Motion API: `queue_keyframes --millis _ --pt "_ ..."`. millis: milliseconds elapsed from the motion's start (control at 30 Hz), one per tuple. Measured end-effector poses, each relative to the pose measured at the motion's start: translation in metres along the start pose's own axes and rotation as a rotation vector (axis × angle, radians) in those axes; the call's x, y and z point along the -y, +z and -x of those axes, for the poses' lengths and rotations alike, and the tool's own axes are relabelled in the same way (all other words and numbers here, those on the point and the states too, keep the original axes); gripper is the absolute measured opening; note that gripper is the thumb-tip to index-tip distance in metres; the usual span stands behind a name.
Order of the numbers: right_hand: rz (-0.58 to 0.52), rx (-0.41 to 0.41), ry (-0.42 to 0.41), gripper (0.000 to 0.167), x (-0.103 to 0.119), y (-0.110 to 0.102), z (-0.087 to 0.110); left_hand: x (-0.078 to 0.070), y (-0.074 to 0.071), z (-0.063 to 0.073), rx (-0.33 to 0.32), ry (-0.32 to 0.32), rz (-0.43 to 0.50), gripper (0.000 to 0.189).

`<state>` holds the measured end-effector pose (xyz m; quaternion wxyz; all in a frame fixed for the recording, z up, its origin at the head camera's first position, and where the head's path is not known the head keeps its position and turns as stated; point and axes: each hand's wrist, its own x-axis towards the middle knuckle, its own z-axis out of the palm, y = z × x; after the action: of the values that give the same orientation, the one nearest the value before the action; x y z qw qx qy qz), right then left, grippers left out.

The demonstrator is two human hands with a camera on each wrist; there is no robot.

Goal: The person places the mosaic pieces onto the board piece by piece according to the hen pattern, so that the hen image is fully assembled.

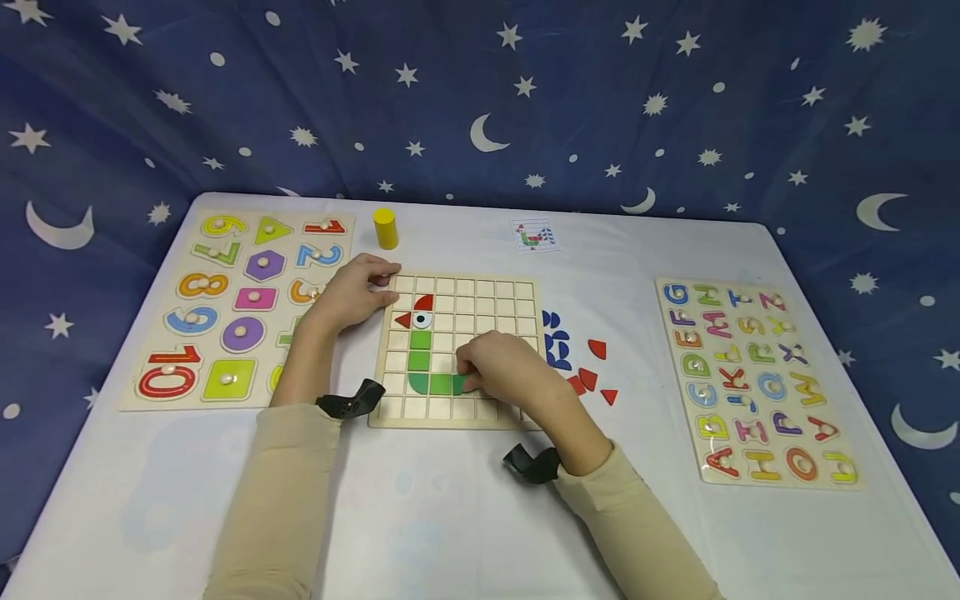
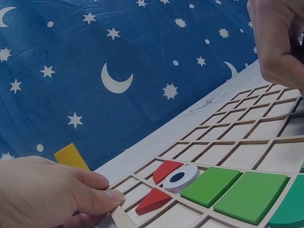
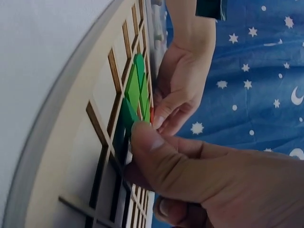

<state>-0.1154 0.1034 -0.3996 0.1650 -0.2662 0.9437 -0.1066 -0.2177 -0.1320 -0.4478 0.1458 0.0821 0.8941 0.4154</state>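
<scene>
A wooden grid board [image 1: 485, 325] lies at the middle of the table. My left hand [image 1: 348, 293] holds its far left corner, with the thumb and fingers at the rim. My right hand [image 1: 504, 367] pinches a dark green puzzle piece [image 3: 127, 115] at the end of the bottom green row. On the board, a red quarter-round piece [image 1: 424, 302] and a red triangle [image 1: 403, 320] adjoin a white eye disc [image 1: 422, 320]. Green squares [image 1: 420, 340] run down below it to a rounded green corner piece [image 1: 417, 383]. Fingers partly hide the pinched piece.
Blue pieces [image 1: 557, 340] and red pieces [image 1: 588, 380] lie right of the board. A picture card [image 1: 535, 236] and a yellow cylinder [image 1: 386, 229] stand behind it. A number puzzle [image 1: 225, 317] is at the left, a letter puzzle [image 1: 750, 375] at the right.
</scene>
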Motion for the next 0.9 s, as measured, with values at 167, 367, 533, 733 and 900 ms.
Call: queue_keyframes --millis 167,367,533,733,900 --pt "0.066 -0.029 -0.006 0.016 0.006 0.003 0.001 0.002 0.001 0.0 -0.001 0.004 0.001 0.048" --pt "0.095 -0.054 -0.001 0.015 0.006 0.005 0.0 0.001 0.001 0.0 -0.005 0.004 0.0 0.048" --pt "0.063 -0.034 0.027 0.025 0.002 0.006 -0.002 0.001 0.0 0.0 -0.008 0.006 -0.001 0.048" --pt "0.039 -0.007 0.035 0.033 -0.002 0.008 -0.005 0.002 0.0 0.0 -0.01 0.007 0.003 0.048" --pt "-0.023 0.046 0.041 0.028 -0.007 0.005 -0.005 0.001 0.0 -0.001 -0.002 -0.002 0.004 0.049"
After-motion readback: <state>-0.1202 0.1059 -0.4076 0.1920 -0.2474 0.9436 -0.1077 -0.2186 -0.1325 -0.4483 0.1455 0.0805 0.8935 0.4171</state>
